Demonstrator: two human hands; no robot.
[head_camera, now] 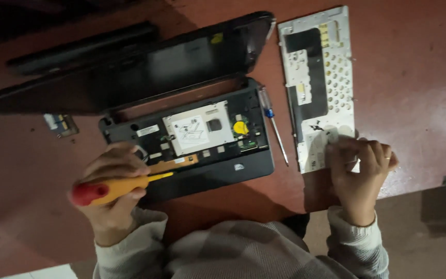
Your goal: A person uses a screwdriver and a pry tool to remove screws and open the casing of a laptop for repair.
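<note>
While I lean over the desk (414,62), this is how things lie:
Left hand (112,194): at 8 o'clock, fingers closed round a yellow screwdriver with red cap (117,188), tip over the opened laptop base (192,137).
Right hand (360,173): at 4 o'clock, fingers spread flat on the upturned keyboard panel (318,77).
Between them: blue-handled screwdriver (273,124), loose.
Far, 11 o'clock: laptop screen (145,67) laid back.

A: Screwdriver (114,188) tip? Hidden behind the left hand (112,194) and laptop base (192,139).
B: Yes. Screen lid (130,67) blurred, cut off at left. Small part (60,125) on table too blurry to identify.
A: Keyboard panel (318,77) corner under right hand (360,173).
</note>
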